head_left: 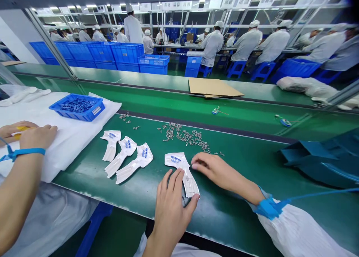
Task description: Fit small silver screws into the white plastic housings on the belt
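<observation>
A white plastic part (179, 161) with blue inserts lies on the green belt (246, 167) in front of me. My left hand (169, 206) lies over its narrow handle, which sits between thumb and flat forefinger. My right hand (217, 171) reaches in from the right with a blue wrist strap (267, 207). Its fingers are stretched out, their tips resting on the belt at the part's right edge. A scatter of small metal screws (185, 135) lies just beyond. Three more white parts (126, 156) lie in a row to the left.
At left, a co-worker's two hands (36, 136) hold something yellow on a white foam sheet (70, 133) beside a blue tray of parts (77, 106). Cardboard (213, 87) lies on the far belt. A dark blue bag (322, 158) sits at right. Seated workers line the background.
</observation>
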Tool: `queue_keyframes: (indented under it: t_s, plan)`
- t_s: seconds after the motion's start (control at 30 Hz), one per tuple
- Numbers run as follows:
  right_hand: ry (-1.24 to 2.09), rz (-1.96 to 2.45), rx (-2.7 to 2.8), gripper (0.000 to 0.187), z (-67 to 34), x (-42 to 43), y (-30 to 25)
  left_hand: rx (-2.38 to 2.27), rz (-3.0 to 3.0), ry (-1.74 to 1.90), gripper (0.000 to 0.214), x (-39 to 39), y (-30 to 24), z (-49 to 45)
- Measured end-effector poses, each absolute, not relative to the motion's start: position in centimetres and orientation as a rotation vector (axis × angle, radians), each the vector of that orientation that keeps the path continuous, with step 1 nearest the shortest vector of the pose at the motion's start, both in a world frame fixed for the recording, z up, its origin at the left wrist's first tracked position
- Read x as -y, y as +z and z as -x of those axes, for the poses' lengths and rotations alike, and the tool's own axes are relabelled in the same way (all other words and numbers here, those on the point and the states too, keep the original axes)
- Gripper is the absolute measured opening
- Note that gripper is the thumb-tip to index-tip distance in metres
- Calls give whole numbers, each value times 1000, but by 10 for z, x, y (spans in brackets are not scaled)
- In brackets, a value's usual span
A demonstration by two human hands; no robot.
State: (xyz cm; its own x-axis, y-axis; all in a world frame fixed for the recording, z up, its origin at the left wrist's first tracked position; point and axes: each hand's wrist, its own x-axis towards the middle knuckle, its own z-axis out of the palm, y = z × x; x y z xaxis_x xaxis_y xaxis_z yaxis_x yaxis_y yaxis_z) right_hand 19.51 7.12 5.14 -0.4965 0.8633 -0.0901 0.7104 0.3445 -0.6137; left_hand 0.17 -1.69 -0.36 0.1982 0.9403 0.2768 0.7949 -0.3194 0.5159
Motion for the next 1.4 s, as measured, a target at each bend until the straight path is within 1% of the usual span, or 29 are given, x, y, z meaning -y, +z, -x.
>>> queue_keyframes:
  t_s: [0.1,0.2,0.3,0.37,0.57,0.8,0.97,1.13,1.4]
  plan:
    - [515,1537,2330,29,-217,-79,41,-1657,-2212,832,57,16,-4,-2]
    - [280,1657,2416,31,-221,-86,34,-1669,-2199,825,55,16,-3,-3]
    - [141,1746,2544,28,-207,-92,33,-1674,-2191,800,54,15,-2,-4]
    - [128,1788,2574,27,-198,-96,35,-1662,-2203,788,55,15,-2,-3]
    - [249,1787,2548,24,-191,-90,46,-1667,-2221,805,56,16,-2,-3]
    - [943,1572,2223,19,-188,-55,54,-1646,-2199,800,57,17,-3,-4]
    - [1249,1433,1973,18,-188,-48,33,-1643,-2201,799,58,17,-3,-3]
    - [1256,1392,1885,17,-183,-44,20,-1648,-2196,780,59,18,-2,-4]
    - [1241,1393,1894,16,-178,-41,23,-1661,-2212,771,58,18,-2,-5]
